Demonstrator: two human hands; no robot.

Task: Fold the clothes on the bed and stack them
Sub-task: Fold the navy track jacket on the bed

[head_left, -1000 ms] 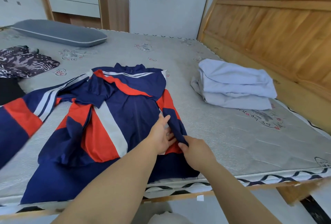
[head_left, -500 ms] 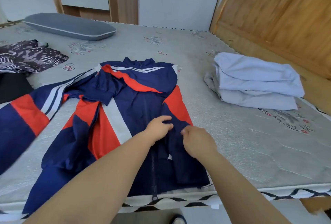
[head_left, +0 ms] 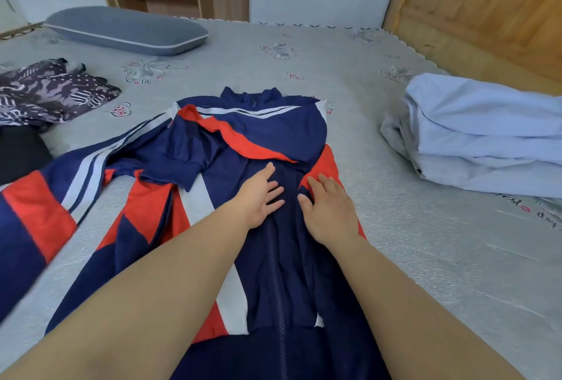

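Observation:
A navy, red and white track jacket (head_left: 261, 133) lies spread on the bed (head_left: 425, 243), collar away from me, zip facing up. Its right sleeve is folded across the chest; the left sleeve stretches out to the left edge of view. My left hand (head_left: 258, 194) lies flat on the jacket just left of the zip, fingers straight. My right hand (head_left: 328, 206) presses flat on the fabric just right of the zip. A folded pale blue garment (head_left: 486, 136) sits at the right of the bed.
A grey pillow (head_left: 127, 30) lies at the far side. A patterned dark garment (head_left: 51, 91) and a black item (head_left: 21, 154) sit at the left. The wooden headboard (head_left: 486, 8) rises on the right; drawers stand behind the bed.
Both hands let go of the pinched front edge and moved up the jacket, now lying flat either side of the zip. The view has come closer to the bed.

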